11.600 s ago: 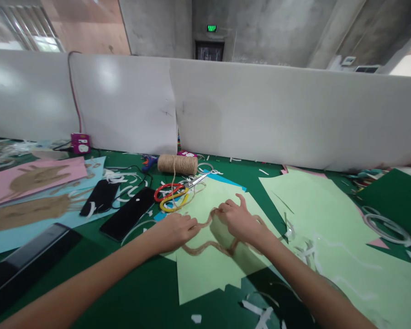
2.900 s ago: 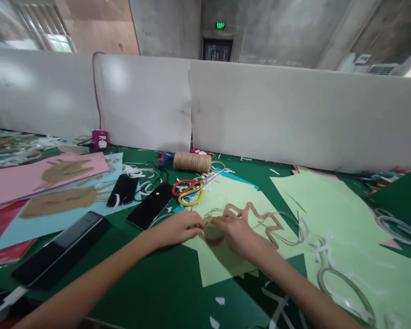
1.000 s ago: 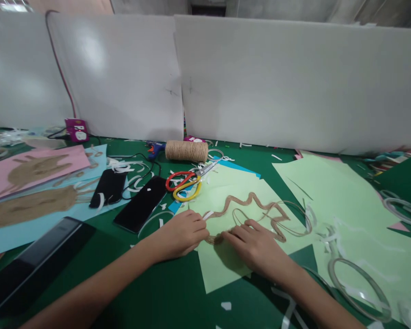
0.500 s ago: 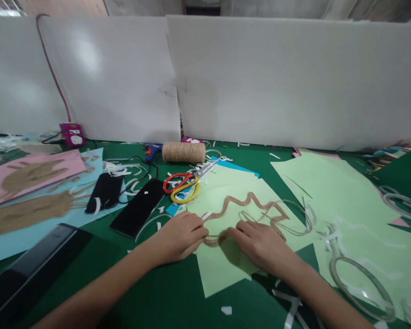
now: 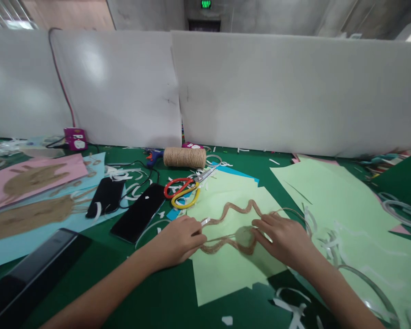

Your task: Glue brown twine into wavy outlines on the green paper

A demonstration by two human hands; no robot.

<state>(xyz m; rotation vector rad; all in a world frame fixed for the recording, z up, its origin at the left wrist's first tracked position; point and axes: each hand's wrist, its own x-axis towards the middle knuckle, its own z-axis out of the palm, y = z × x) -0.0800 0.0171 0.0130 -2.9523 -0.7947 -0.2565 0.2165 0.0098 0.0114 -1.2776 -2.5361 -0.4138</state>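
Observation:
Brown twine (image 5: 238, 208) forms a wavy outline on a light green paper sheet (image 5: 222, 283). My left hand (image 5: 183, 237) is closed at the outline's left end, its thumb and finger pinching a strand of twine. A small white strip (image 5: 205, 222) shows beside those fingertips. From there a thin strand runs across the inside of the outline toward my right hand (image 5: 282, 235). That hand is bent over the outline's right side, fingers closed on the twine and hiding part of it. A loose length trails out to the right beyond it.
Scissors (image 5: 185, 192) with red and yellow handles lie behind my left hand, near a twine spool (image 5: 185, 157) and a blue glue gun (image 5: 154, 156). Two black phones (image 5: 140, 212) are at the left. White tape scraps (image 5: 291, 304) and green sheets (image 5: 329, 192) lie right. A white partition (image 5: 277, 91) stands behind.
My right hand has moved right and slightly up along the outline, and the strand between my hands is longer. My left hand stays at the left end. The view has tilted up slightly.

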